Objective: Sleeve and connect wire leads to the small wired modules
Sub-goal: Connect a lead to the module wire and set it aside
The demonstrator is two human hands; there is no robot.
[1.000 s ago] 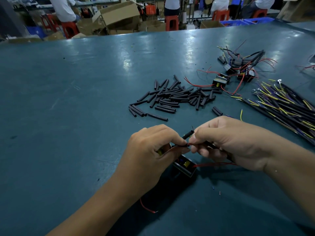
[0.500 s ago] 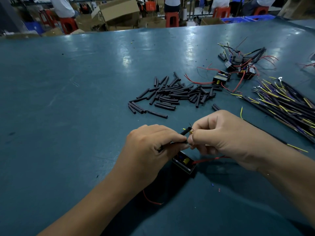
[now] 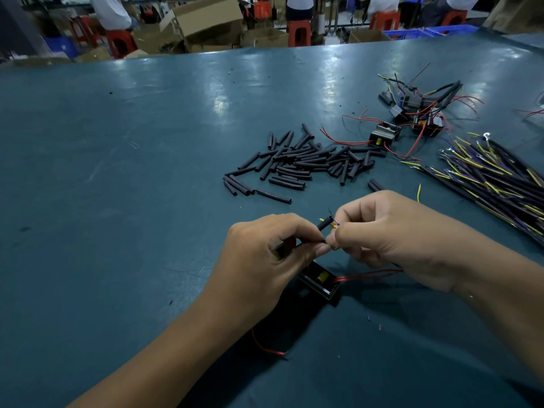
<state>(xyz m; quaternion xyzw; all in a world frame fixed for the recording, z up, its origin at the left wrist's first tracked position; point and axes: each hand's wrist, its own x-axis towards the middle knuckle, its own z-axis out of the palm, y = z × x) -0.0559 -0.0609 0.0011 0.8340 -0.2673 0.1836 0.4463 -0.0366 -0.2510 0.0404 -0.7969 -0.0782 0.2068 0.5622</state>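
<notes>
My left hand (image 3: 262,254) pinches the lower end of a short black sleeve (image 3: 325,224) between thumb and forefinger. My right hand (image 3: 394,237) pinches thin yellow and purple wire leads (image 3: 335,226) right at the sleeve's upper end. A small black module (image 3: 319,282) with a yellow core lies on the table just below my fingers, half hidden by my left hand. Red wires (image 3: 371,274) run from it to the right and under my left wrist.
A pile of loose black sleeves (image 3: 303,160) lies in the middle of the green table (image 3: 117,172). Wired modules (image 3: 412,119) with red leads sit at the back right. A bundle of black, yellow and purple leads (image 3: 494,178) lies at the right. Boxes and stools stand beyond the far edge.
Yellow wire ends now show at the sleeve's upper end, where only the sleeve tip showed before. My hands have stayed together above the module.
</notes>
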